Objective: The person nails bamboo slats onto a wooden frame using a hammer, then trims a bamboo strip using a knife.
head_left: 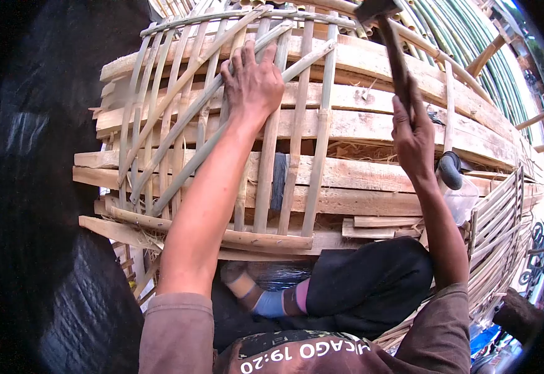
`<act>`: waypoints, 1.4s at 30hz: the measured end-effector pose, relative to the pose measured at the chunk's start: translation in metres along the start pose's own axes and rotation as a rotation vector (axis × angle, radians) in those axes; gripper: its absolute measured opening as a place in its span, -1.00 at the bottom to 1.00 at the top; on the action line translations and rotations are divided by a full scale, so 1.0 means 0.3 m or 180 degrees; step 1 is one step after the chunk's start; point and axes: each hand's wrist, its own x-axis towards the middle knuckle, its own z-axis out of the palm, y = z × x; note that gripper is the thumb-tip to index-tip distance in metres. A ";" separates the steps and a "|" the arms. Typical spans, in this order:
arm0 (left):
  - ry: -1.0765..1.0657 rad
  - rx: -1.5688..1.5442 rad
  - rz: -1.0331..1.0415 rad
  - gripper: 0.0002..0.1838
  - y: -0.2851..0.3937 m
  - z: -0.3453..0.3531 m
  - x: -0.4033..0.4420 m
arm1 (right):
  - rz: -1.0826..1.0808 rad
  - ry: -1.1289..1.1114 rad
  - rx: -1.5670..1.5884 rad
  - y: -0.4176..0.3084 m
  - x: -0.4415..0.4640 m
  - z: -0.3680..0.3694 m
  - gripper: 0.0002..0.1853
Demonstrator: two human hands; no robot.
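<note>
My left hand [252,81] presses down on a diagonal bamboo strip [187,115] near the top of a lattice frame. The frame has upright bamboo slats [322,134] between a curved top rail [247,14] and a bottom rail [265,239]. More diagonal strips cross the slats beside the hand. To the right of the frame, my right hand [414,134] grips the wooden handle of a hammer [395,56], its dark head raised at the top of the view. What lies beneath the left fingertips is hard to make out.
Rough wooden planks [371,174] form the work surface. A dark curved object [451,170] and a clear plastic container [462,198] sit at the right. Green bamboo poles [471,56] lie at the upper right, stacked slats [499,218] at the right, black sheeting [41,156] at the left.
</note>
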 end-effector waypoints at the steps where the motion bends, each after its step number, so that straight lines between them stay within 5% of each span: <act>1: -0.0002 0.0000 -0.0001 -0.52 0.003 -0.002 0.002 | -0.0013 0.0105 0.0139 0.000 0.003 0.005 -0.42; 3: -0.0168 0.0036 -0.0135 -0.52 0.010 -0.006 0.000 | -0.0741 0.0363 0.0024 0.045 0.017 0.035 -0.42; 5: -0.0185 0.0058 -0.0112 -0.52 0.012 -0.010 0.000 | -0.0716 -0.0197 -0.0194 0.061 0.004 0.040 -0.40; 6: -0.0197 0.0084 -0.0104 -0.52 0.012 -0.010 -0.001 | 0.0340 -0.0861 -0.0571 0.026 0.009 0.030 -0.41; 8: -0.0151 0.0098 -0.0101 -0.52 0.009 -0.005 0.004 | 0.0800 -0.1049 -0.0664 -0.067 0.034 0.015 -0.41; 11: -0.0032 -0.0035 -0.0012 -0.53 0.002 -0.005 -0.011 | -0.0439 -0.0233 -0.0103 0.010 0.003 0.047 -0.43; 12: -0.0048 -0.0014 -0.0052 -0.53 -0.006 0.001 -0.014 | -0.0028 -0.0286 -0.0018 -0.013 -0.002 0.028 -0.42; 14: 0.0099 0.0026 0.0036 -0.53 -0.001 0.012 -0.003 | -0.0539 0.0048 -0.0079 0.049 -0.011 0.047 -0.39; 17: -0.0056 0.0012 -0.0036 -0.52 -0.003 -0.004 0.000 | -0.0599 -0.0472 -0.0591 0.106 -0.009 0.053 -0.33; 20: -0.0120 0.0073 -0.0116 -0.52 0.006 -0.006 0.000 | -0.0079 -0.0541 -0.0591 0.014 0.015 0.019 -0.39; 23: -0.0035 -0.0047 -0.0059 -0.54 0.001 -0.006 -0.002 | -0.1007 0.0129 -0.0277 0.041 0.018 0.019 -0.38; 24: -0.0042 -0.0052 -0.0096 -0.54 -0.004 0.003 -0.005 | -0.0514 -0.0006 -0.0215 0.018 0.006 -0.007 -0.37; 26: 0.0189 0.0116 0.0092 -0.53 -0.005 0.012 -0.007 | -0.1247 0.0341 -0.0293 0.090 0.009 0.031 -0.37; 28: 0.0003 -0.0013 -0.0041 -0.55 0.002 0.001 -0.010 | -0.0077 -0.0863 -0.1308 0.057 -0.018 0.012 -0.36; 29: -0.0035 0.0016 -0.0072 -0.54 0.004 -0.002 -0.013 | 0.0210 -0.0905 -0.1035 0.029 -0.014 0.010 -0.38; 36: -0.0028 0.0048 -0.0121 -0.53 -0.002 0.008 -0.005 | -0.1120 0.0289 -0.0311 0.058 -0.003 -0.008 -0.34; 39: 0.0051 -0.0097 -0.0055 -0.53 -0.001 0.011 -0.004 | -0.0335 -0.0565 -0.0853 0.044 -0.017 0.023 -0.31; 40: 0.0062 -0.0109 -0.0040 -0.53 0.002 0.011 -0.009 | 0.0470 -0.1070 -0.0979 0.004 -0.015 0.025 -0.35; 42: 0.0031 0.0007 -0.0090 -0.53 0.000 0.011 -0.008 | 0.0016 -0.0729 -0.0714 0.004 0.004 0.013 -0.35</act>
